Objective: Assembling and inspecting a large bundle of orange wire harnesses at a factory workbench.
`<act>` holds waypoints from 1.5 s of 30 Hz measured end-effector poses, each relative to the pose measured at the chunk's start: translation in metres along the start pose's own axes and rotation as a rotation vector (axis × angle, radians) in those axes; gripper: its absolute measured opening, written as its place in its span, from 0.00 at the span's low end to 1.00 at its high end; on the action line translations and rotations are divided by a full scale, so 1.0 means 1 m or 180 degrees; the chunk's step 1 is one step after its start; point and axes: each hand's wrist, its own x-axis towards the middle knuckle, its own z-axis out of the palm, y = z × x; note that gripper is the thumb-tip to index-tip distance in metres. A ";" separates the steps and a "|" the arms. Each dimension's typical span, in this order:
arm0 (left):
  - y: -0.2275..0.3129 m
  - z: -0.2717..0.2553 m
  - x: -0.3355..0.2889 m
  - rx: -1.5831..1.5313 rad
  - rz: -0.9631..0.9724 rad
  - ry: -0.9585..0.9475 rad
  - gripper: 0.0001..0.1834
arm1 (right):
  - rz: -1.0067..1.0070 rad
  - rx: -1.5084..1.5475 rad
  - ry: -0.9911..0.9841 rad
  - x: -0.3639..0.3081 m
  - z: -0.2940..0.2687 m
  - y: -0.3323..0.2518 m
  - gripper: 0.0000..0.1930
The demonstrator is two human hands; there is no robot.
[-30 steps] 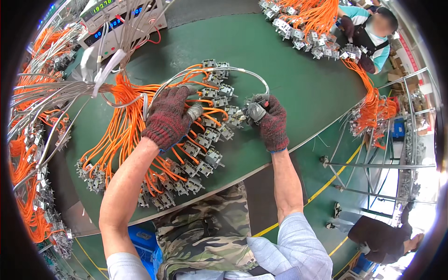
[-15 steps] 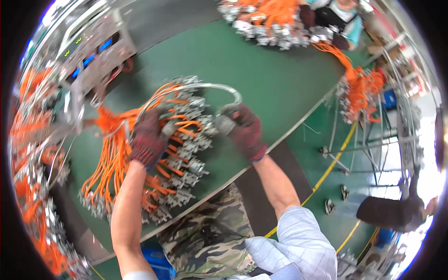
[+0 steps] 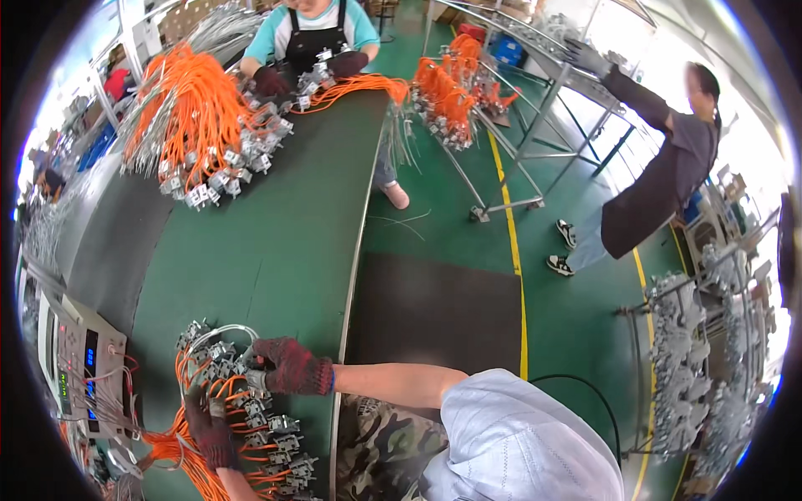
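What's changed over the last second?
Your view has swung right, so the left hand, right hand and orange cables now appear lower left. No clear grasp or release shows. The left hand stays over the cables, the right by the looped pale cable.

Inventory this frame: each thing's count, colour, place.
Table: one, green, left half
Near cables: many, orange, lower left
Connectors: many, grey, near cables' ends
Far cables: many, orange, top half
Instrument: one, beige, lower left
Racks: at least two, grey, right
Floor mat: one, black, beside table
Floor lines: several, yellow, right
Co-workers: at least two, teal or dark tops, top, right
Left hand: one, maroon glove, at near cables
Right hand: one, maroon glove, at connectors
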 end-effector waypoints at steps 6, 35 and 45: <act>-0.001 -0.010 0.001 -0.0018 0.0219 0.0043 0.27 | 0.0066 0.0330 0.0062 -0.001 0.018 -0.001 0.16; 0.050 0.004 -0.007 0.1050 -0.0016 0.0174 0.28 | 0.0944 0.0925 0.0280 -0.004 0.003 -0.008 0.12; 0.052 -0.001 -0.007 0.1366 0.0135 0.0075 0.30 | 0.0388 0.1074 -0.0157 0.036 0.013 -0.044 0.10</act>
